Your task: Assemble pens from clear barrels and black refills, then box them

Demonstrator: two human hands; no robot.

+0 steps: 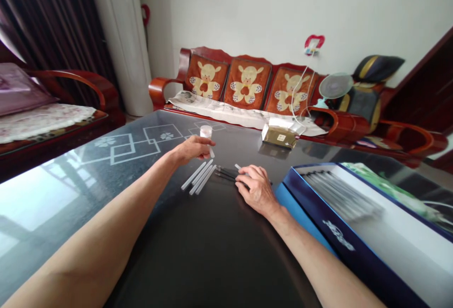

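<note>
My left hand (191,148) reaches forward over the dark table (198,242), its fingers pinched on a thin white stick near a small clear cup (205,132). Just under that hand lie three white plastic tubes (200,177) side by side. My right hand (255,186) rests palm down on the table, fingers curled over several thin dark sticks (224,173) and a white one. What the right fingers grip, if anything, is hidden.
An open blue box (339,239) with a white lining and several grey sticks lies at the right. A small olive carton (279,137) stands near the far edge. Behind the table runs a red wooden sofa (247,86) with a small fan (334,86).
</note>
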